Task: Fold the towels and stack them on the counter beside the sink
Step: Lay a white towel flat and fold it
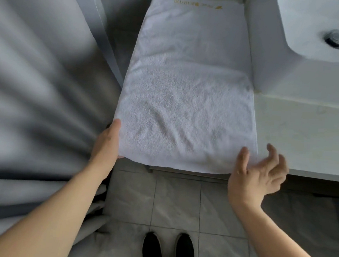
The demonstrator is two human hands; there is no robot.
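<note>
— Where is the towel?

— A white terry towel (187, 101) lies spread lengthwise on a narrow surface just left of the white counter (307, 136). Its far end carries a line of gold embroidered lettering (198, 4), upside down from this view and too blurred to read. The near edge overhangs the front of the surface, above the grey floor tiles (178, 207).

— And the hands?

— The left hand (107, 143) is at the near left corner, thumb lying on top of the cloth along its left edge, the fingers hidden beneath it; it looks to be pinching that corner. The right hand (256, 175) is at the near right corner, palm turned up, its thumb against the cloth edge. Its fingers are spread and loosely curled in the air, motion-blurred, and hold nothing.

— What surrounds it?

— The sink (325, 29) is sunk into the counter at upper right, with a round metal drain plug (337, 39) in its basin. A large grey curtain (35, 86) with deep folds fills the left side, just beside the left hand. Down at the bottom, two black shoes (169, 253) stand on the tiles between the forearms.
</note>
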